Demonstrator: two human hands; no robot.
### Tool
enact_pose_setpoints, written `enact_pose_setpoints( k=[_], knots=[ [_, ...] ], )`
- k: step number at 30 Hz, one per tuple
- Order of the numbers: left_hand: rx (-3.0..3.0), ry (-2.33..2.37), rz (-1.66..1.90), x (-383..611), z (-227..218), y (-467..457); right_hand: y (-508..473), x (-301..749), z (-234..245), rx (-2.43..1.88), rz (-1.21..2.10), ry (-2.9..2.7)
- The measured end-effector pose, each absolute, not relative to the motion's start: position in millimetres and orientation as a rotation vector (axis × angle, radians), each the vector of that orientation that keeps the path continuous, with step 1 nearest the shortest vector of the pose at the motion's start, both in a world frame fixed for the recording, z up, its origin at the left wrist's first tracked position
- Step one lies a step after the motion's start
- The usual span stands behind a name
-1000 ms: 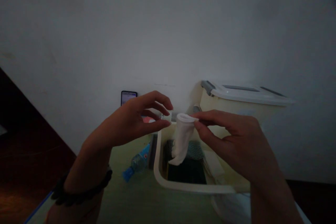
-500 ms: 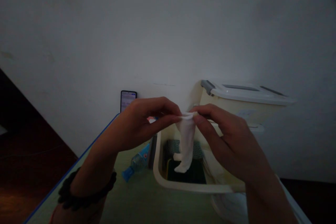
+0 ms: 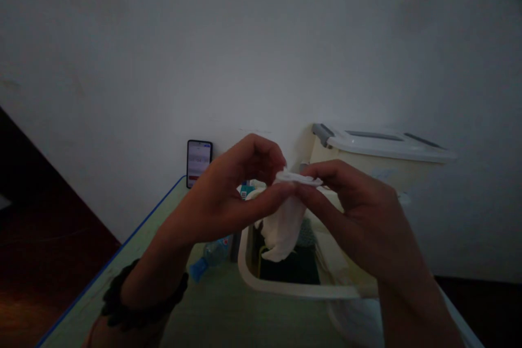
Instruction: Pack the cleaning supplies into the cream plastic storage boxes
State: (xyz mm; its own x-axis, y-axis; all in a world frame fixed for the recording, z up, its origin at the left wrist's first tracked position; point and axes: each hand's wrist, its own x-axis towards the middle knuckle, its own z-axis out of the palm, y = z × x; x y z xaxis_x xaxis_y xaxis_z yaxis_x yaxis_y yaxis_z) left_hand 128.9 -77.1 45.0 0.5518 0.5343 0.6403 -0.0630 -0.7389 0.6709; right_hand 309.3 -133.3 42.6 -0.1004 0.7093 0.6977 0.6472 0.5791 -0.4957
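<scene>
A limp white glove [image 3: 284,228] hangs from both my hands, its cuff uppermost and its finger ends dangling. My left hand [image 3: 240,190] pinches the left side of the cuff, the thumb pressed along its front and the fingers curled behind. On the right side, my right hand [image 3: 346,201] grips the rim between thumb and forefinger. Both thumb tips nearly meet at the front of the cuff. Below the glove is an open cream storage bin [image 3: 285,292], holding a dark green item [image 3: 289,269] and a patterned teal piece [image 3: 306,234].
The bin's raised lid [image 3: 375,144] leans by the wall. A phone [image 3: 199,160] stands upright against the wall at the left. A plastic bottle [image 3: 210,258] with a blue cap lies left of the bin on the green table [image 3: 228,315]. A blue strip edges the table.
My left thumb has moved right along the cuff towards my right thumb. The cuff now looks flattened and bunched, and the glove hangs tilted, its lower end shifted slightly left.
</scene>
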Motion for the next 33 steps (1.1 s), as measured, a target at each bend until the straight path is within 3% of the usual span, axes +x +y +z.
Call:
enact_pose_setpoints(
  k=[9,33],
  knots=[
    [2.032,0.389,0.848,145,33,-73,-127,307,35,-1.053,0.26,-1.613],
    [1.841,0.45,0.467,143,34,-62,-118,332,46,-1.029,0.244,-1.076]
  ],
)
